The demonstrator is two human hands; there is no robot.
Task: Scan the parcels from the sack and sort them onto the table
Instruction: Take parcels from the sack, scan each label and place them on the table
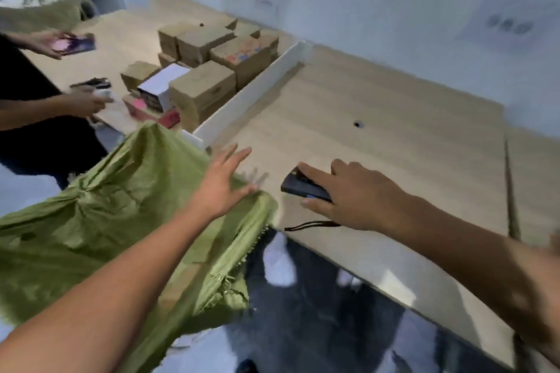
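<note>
A green sack (121, 206) is draped at 8 o'clock, and its crumpled top edge is laid over the near corner of the light wooden counter (394, 130). The left hand (224, 182) is held at that edge with its fingers spread and straight. Because of motion blur, it cannot be told for certain whether the palm touches the fabric or only hovers just above it.

Near the centre, toward 5 o'clock, a black handheld scanner (303, 188) is gripped by the right hand (348, 194). The fingers are curled over its top and the thumb is set against its near side. The scanner is kept low at the counter surface, and a dark wrist strap (309, 225) is trailed from it along the counter's front edge.

The counter is split by a white divider (260, 85) running toward 12 o'clock. Beyond it, at 11 o'clock, brown cardboard parcels (203, 91) are stacked close together, and a white box (165, 79) is set among them.

At 9 o'clock a second person in a black top (27, 94) is seen. A dark flat item with pink on it (74, 44) is held in one hand, and a small whitish object, too blurred to name, in the other.
</note>
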